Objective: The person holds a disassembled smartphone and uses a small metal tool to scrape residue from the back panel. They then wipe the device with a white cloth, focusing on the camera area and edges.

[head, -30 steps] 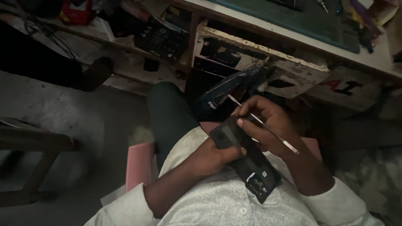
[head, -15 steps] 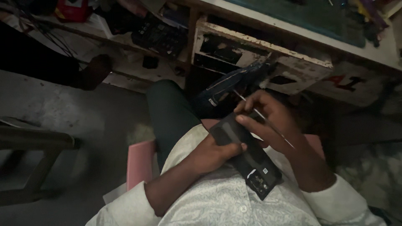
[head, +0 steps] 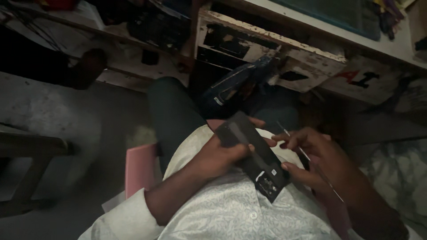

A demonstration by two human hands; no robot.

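Phone (head: 255,158) in both hands, opened.

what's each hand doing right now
Left hand: closed around the dark phone.
Right hand: fingers pinch a thin metal tool, thumb on the phone's lower end.

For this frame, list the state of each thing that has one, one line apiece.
Dark phone: opened, inner parts showing at its lower end, held over the lap.
Thin tool: held, tip clear of the phone.
Left hand: gripping the phone.
Right hand: pinching the tool, thumb on the phone's edge.
Pink stool: sat on.
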